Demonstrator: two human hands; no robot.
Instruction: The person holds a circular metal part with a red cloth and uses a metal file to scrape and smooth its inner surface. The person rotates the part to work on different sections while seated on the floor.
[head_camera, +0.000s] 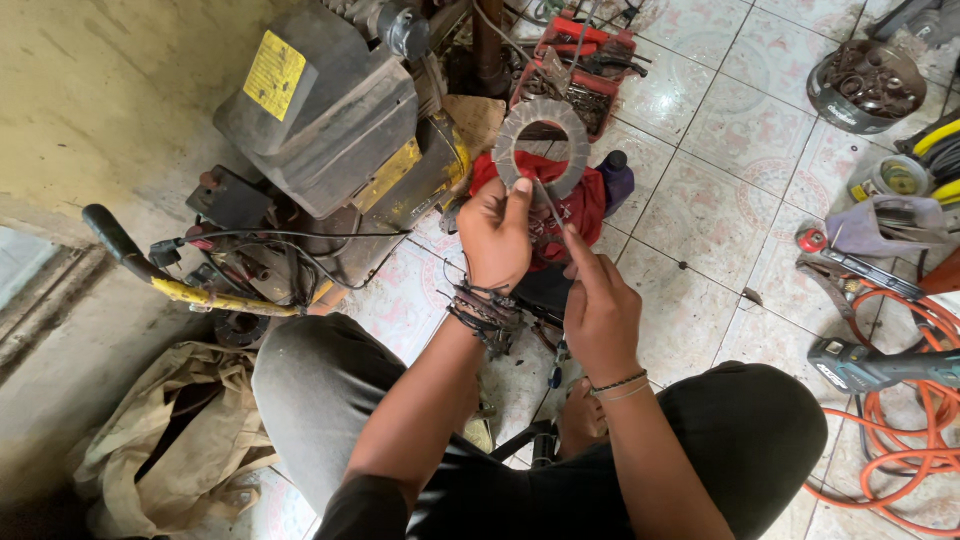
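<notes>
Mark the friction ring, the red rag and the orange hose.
friction ring (508, 128), head view, left side of the ring's band
red rag (582, 205), head view, right-hand fold
orange hose (915, 412), head view, coil near right edge

Both arms are bare from above the elbows down, with no sleeves reaching the forearms. Just behind the left hand (497, 235), the wrist carries a thick bundle of dark cord bracelets with loose knotted ends sticking out. Just behind the right hand (600, 310), the wrist wears two thin bands, one of dark beads and one pale. Below the arms, the bent knees are covered by trousers, grey on one leg and black on the other.
</notes>
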